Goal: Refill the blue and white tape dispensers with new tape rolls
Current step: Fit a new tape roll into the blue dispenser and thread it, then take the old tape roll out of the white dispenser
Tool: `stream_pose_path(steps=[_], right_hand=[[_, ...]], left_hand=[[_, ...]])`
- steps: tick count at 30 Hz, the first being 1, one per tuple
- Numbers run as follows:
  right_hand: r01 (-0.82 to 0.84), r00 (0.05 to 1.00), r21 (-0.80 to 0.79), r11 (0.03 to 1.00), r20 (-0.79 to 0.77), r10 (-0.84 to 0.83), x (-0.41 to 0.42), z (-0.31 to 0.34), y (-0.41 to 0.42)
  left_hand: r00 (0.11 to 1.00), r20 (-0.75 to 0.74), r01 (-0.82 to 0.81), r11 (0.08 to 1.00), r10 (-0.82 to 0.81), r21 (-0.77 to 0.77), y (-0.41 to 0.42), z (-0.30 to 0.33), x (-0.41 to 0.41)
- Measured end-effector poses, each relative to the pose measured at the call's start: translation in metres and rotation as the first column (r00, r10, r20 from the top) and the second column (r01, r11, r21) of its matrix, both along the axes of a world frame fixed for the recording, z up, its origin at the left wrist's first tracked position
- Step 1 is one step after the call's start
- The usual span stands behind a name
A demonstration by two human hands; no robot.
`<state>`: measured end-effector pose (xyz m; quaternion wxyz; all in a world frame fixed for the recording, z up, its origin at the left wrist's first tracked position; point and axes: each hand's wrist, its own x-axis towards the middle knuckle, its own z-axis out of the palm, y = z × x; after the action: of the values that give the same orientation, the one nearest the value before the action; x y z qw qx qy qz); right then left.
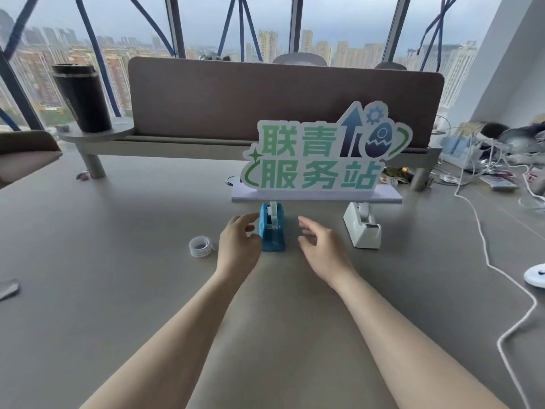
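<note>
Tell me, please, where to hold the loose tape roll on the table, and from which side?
Grip the tape roll by its outer rim, coming from above. It seems to lie nearly flat with its hole up, left of the left hand, nothing crowding it.

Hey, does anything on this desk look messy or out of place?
Mostly tidy. The loose clear tape rolls lie left of the blue tape dispenser. At the far right, a heap of tangled white cables and clutter sprawls, one white cord trailing across the grey desk.
</note>
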<state>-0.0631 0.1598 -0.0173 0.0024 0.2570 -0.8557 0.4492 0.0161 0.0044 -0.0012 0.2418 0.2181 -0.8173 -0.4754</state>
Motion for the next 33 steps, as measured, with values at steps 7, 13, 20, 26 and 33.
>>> stream_pose_path(steps=[7, 13, 20, 26, 33], right_hand=[[0.42, 0.896, -0.118, 0.9, -0.103, -0.432, -0.015, 0.008, 0.076], [0.37, 0.909, -0.007, 0.929, 0.208, -0.361, -0.044, -0.003, 0.119], [0.139, 0.963, 0.168, 0.976, 0.207, -0.173, -0.077, 0.003, 0.129], [0.107, 0.986, 0.139, 0.985, 0.11, -0.122, -0.091, -0.008, 0.133], [0.059, 0.993, 0.042, 0.997, 0.102, -0.063, -0.052, -0.002, 0.126]], left_hand=[[0.984, -0.022, 0.175, 0.984, -0.175, -0.039, 0.07, 0.014, 0.004], [0.917, 0.168, 0.343, 0.93, -0.362, 0.132, 0.116, 0.001, -0.042], [0.908, 0.127, 0.377, 0.911, -0.399, 0.168, 0.141, -0.002, -0.099], [0.918, 0.128, 0.353, 0.92, -0.376, 0.17, 0.139, -0.026, -0.128], [0.926, 0.071, 0.342, 0.904, -0.371, 0.255, 0.129, -0.028, -0.089]])
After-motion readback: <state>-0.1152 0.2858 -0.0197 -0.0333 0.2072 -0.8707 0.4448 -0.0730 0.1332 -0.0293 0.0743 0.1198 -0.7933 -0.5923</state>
